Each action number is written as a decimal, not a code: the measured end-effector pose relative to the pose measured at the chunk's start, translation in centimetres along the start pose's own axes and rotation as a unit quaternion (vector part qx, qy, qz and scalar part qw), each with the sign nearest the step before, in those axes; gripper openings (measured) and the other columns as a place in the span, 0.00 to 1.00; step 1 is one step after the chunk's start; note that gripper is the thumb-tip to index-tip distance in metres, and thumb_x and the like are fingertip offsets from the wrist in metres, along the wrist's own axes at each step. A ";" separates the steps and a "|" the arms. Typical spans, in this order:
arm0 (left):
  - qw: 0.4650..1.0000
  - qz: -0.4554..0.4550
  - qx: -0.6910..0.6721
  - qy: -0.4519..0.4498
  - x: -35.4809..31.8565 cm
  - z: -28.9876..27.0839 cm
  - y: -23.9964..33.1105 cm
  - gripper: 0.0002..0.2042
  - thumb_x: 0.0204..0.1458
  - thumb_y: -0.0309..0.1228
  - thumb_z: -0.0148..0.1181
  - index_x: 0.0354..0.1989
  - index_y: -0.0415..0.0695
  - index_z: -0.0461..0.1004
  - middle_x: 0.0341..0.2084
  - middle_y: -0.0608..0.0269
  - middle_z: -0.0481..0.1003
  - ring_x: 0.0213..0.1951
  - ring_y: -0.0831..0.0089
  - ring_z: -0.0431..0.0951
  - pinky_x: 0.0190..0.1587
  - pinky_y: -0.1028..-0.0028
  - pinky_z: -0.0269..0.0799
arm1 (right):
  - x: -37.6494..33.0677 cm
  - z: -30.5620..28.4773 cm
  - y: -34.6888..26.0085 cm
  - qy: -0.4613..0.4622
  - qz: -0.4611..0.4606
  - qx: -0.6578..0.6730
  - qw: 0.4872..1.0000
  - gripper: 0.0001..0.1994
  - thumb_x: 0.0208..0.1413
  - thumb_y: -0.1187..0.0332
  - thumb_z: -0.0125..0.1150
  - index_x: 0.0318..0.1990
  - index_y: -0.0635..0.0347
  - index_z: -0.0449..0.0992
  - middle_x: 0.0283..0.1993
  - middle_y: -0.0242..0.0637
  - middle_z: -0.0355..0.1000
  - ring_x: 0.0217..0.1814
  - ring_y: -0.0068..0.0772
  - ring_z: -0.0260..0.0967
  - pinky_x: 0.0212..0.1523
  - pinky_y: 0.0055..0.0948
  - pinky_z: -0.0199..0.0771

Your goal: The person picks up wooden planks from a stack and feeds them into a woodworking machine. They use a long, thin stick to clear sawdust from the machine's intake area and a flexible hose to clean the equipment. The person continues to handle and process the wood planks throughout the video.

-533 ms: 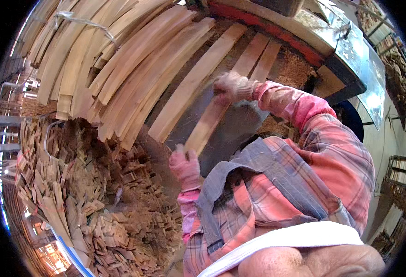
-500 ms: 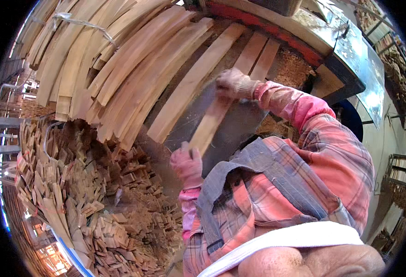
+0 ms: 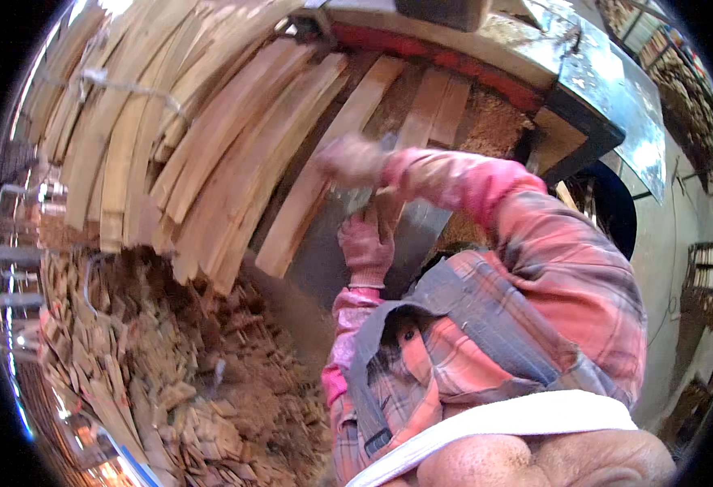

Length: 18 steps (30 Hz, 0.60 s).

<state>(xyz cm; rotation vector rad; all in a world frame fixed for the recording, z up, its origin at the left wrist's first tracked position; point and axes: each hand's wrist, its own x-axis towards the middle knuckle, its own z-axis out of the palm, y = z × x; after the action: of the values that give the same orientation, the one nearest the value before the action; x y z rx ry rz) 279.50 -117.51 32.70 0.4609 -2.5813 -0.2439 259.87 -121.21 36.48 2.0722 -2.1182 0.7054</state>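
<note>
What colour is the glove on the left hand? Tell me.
Pink, a knitted glove on the left hand, closed around a wooden strip. The head view shows it.

The wooden slat (image 3: 389, 207) is a short, narrow strip of pale brown wood with a flat face. It stands steeply, almost upright — its lower end is closed inside the gloved left hand (image 3: 367, 247), its upper end is under the gloved right hand (image 3: 348, 160). It is in front of a grey metal plate (image 3: 324, 260), beside the long leaning boards.
</note>
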 end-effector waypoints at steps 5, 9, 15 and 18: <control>0.997 0.048 -0.012 0.055 -0.4 -0.3 -2.4 0.23 0.51 0.40 0.65 0.53 0.43 0.74 0.41 0.49 0.76 0.47 0.48 0.75 0.52 0.52 0.70 | 4.8 2.7 -4.8 -0.052 0.058 -0.008 0.997 0.15 0.51 0.57 0.65 0.43 0.53 0.81 0.48 0.36 0.78 0.57 0.47 0.72 0.58 0.45 0.71; 0.981 -0.134 0.135 0.027 -2.0 -9.2 -3.2 0.34 0.46 0.43 0.71 0.61 0.42 0.69 0.54 0.45 0.73 0.59 0.46 0.71 0.64 0.50 0.64 | 0.9 5.2 -4.8 -0.026 0.074 -0.092 0.993 0.12 0.47 0.57 0.65 0.37 0.49 0.82 0.43 0.36 0.77 0.54 0.43 0.72 0.60 0.45 0.69; 0.969 -0.150 0.174 -0.096 -7.8 -8.6 -8.7 0.42 0.45 0.54 0.68 0.64 0.40 0.64 0.58 0.44 0.70 0.63 0.46 0.67 0.66 0.48 0.59 | -5.4 6.9 -4.0 -0.051 0.069 -0.175 0.981 0.12 0.41 0.57 0.66 0.34 0.45 0.83 0.38 0.32 0.77 0.50 0.37 0.74 0.54 0.42 0.71; 0.975 -0.142 0.056 -0.160 -6.9 -9.0 -6.3 0.38 0.42 0.54 0.68 0.57 0.40 0.68 0.51 0.46 0.73 0.56 0.47 0.71 0.60 0.50 0.64 | -6.1 6.0 -4.0 -0.117 0.124 -0.134 0.976 0.12 0.46 0.56 0.64 0.35 0.47 0.83 0.42 0.36 0.78 0.53 0.40 0.74 0.54 0.42 0.73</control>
<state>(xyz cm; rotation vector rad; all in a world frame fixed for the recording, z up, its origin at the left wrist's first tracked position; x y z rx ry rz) 291.44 -121.56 35.68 0.9020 -2.8467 -0.2913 265.64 -117.83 29.84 1.8457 -2.4661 0.1832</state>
